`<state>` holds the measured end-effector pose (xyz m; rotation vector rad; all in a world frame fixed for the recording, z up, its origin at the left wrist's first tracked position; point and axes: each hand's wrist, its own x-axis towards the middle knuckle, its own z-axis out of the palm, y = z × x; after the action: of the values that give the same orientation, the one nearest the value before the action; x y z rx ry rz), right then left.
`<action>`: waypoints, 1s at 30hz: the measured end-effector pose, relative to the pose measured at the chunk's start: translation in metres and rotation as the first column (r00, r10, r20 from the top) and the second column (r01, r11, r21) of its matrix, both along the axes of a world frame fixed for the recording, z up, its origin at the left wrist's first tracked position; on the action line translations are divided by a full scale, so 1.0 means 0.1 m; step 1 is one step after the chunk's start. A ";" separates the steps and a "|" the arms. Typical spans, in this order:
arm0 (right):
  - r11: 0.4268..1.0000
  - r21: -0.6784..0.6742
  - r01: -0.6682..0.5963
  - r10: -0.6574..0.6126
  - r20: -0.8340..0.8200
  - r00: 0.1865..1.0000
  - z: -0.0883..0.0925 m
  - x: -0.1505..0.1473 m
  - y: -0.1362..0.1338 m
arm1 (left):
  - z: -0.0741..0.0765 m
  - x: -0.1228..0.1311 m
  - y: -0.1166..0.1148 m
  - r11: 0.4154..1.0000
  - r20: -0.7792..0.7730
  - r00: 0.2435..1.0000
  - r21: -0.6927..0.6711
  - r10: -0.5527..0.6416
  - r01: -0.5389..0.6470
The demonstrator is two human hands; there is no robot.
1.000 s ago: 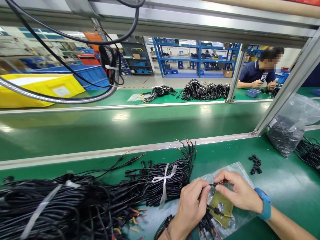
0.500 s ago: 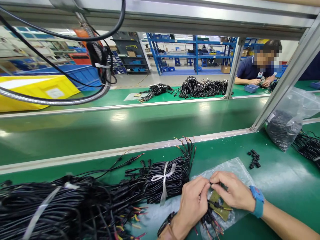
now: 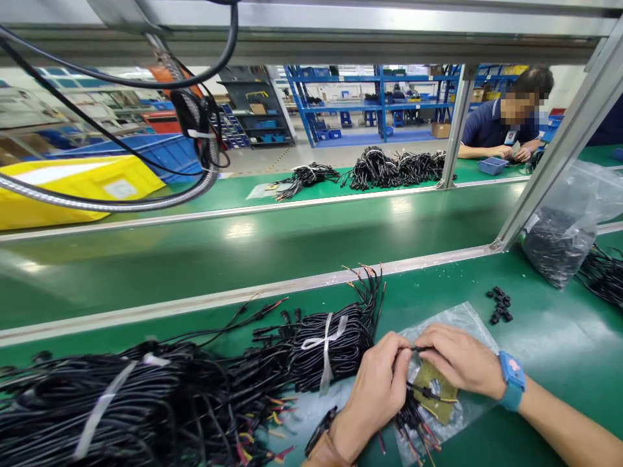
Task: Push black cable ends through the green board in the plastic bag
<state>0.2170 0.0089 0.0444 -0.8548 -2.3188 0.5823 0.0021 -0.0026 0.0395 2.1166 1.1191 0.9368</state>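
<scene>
My left hand is closed, thumb and fingers pinching a thin black cable. My right hand grips the same cable a short way to the right, its fingers curled over it. Only a short dark stretch shows between the two hands; its ends are hidden. Under them, a clear plastic bag lies on the green bench with an olive-coloured flat piece on it. Short black cables with bare coloured wire ends lie beside my left hand and partly over that piece.
Left of my hands sits a tied bundle of black cables, with a larger cable heap beyond it. Small black connector parts lie at right, near a filled plastic bag. A metal post slants upward. Across the bench, another person works.
My right hand has drawn slightly away from my left, and more of the black cable shows between them. The whole view has shifted a little.
</scene>
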 end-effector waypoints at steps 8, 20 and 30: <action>0.999 -0.025 0.023 -0.025 -0.101 0.995 -0.09 -0.11 -0.08 | -0.13 0.04 -0.03 0.997 -0.048 0.997 0.052 0.065 -0.062; 0.992 -0.111 0.053 -0.065 -0.105 0.992 -0.02 -0.18 -0.17 | -0.15 0.05 -0.05 0.995 -0.008 0.997 0.065 0.071 -0.070; 0.986 -0.160 0.054 -0.076 -0.135 0.988 -0.03 -0.18 -0.17 | -0.16 0.05 -0.06 0.996 -0.003 0.997 0.058 0.073 -0.073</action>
<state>0.1987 -0.0083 0.0416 -0.9271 -2.1309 0.7781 0.0071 -0.0090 0.0234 2.1373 1.1928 1.0093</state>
